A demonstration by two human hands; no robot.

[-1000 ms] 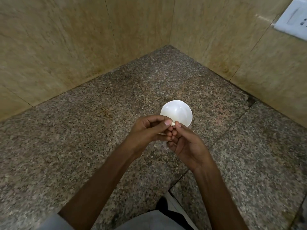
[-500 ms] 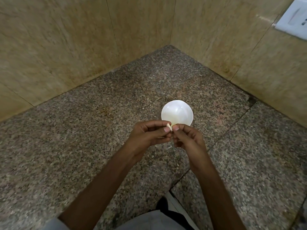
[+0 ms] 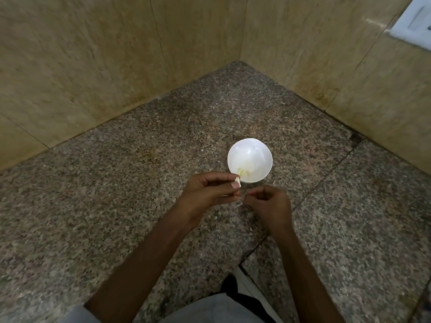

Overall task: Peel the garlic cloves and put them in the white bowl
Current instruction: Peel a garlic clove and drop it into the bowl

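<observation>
The left hand pinches one pale garlic clove between thumb tip and forefinger tip, the other fingers curled under. The clove sits at the near-left rim of the white bowl, just at the rim's outer edge as seen from above. The right hand hangs just right of the left, below the bowl, with its fingers curled and thumb meeting forefinger. It is blurred, and it cannot be told whether it holds a shred of skin. The two hands are close but not touching at the clove.

The bowl stands upright on the speckled granite counter. Pale peeled pieces lie in its near-left part.

A white switch plate is fixed to the right-hand wall at the upper right edge. The dark marks on it are too small to read.

Beige tiled walls close the counter at the back in a corner, and the bowl is well apart from both. A seam in the granite runs diagonally from the right wall, past the right hand, toward the near edge. Open granite lies left of the left forearm and right of the seam. Grey clothing shows at the bottom edge.
</observation>
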